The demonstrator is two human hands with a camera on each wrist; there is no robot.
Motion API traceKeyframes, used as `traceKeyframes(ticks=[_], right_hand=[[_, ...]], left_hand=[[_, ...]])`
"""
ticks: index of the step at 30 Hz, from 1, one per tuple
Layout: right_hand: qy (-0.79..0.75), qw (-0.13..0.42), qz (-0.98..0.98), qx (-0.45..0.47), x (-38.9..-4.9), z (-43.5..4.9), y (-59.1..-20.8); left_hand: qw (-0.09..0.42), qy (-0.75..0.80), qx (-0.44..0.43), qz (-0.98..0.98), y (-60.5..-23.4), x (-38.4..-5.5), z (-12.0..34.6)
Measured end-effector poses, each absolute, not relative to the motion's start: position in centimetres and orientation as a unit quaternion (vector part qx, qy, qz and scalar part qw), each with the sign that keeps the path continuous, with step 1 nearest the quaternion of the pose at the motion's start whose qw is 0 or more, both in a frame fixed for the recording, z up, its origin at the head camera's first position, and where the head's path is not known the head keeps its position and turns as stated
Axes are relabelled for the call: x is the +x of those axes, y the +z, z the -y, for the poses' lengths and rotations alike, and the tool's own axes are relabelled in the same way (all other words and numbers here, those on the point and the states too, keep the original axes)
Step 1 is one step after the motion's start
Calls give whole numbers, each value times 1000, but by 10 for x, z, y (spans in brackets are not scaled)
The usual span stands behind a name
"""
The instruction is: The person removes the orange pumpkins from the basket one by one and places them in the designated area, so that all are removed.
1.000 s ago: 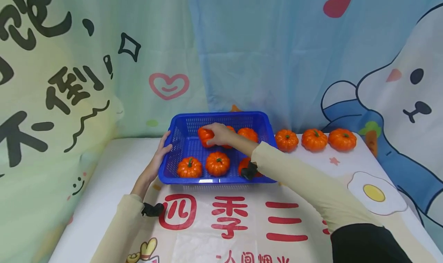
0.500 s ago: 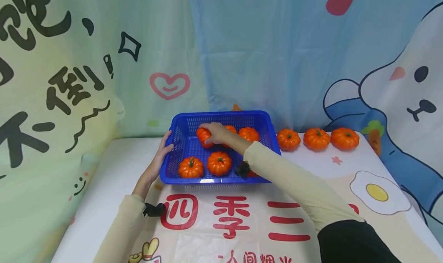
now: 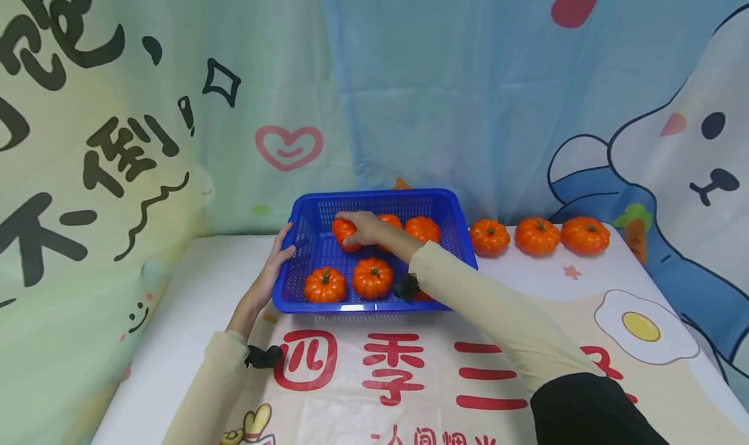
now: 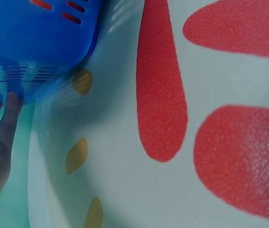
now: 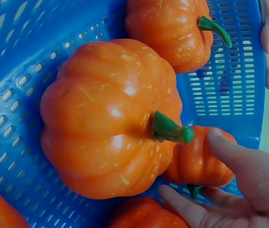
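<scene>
- Since one second ago, the right hand and the ribbed orange pumpkin in its grasp have moved a little toward 9 o'clock in the blue perforated basket; the beige right sleeve has swung the same way.
- This pumpkin is at about 10 o'clock from the basket's middle. Thumb and fingers pinch it from opposite sides; how firmly, I cannot tell.
- The left hand is at the basket's 9 o'clock edge, with fingers rather straight, thumb spread apart from them, touching the wall.
- Five more pumpkins are in the basket, including one at 6 o'clock and one at 8 o'clock. Three others stand in a row outside, toward 3 o'clock.
- In my judgement, the smooth, rounded skin could slip if the pinch loosens too early, and the pumpkin could roll against its neighbours. The low right wrist could also push the pumpkin at 5 o'clock.
- Different from earlier: that 5 o'clock pumpkin is now more covered by the wrist. The left hand's contact looks the same.
</scene>
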State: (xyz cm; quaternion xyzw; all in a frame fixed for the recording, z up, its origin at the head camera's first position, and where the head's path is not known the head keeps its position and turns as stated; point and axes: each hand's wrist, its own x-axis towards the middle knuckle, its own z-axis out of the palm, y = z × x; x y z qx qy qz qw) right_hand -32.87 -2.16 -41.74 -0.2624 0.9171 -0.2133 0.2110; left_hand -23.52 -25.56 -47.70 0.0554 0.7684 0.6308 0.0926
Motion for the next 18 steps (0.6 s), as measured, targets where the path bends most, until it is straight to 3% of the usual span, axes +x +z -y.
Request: traceKeyframes(ticks=[9,18], right_hand=[[-236,203,-907,-284,-329,15,-421],[-338,140,-875,-317,-313,-19,-406]], left_hand=[[94,632,53,-768,-476,-234,253],[96,633,51,-767,-478,-235,256]])
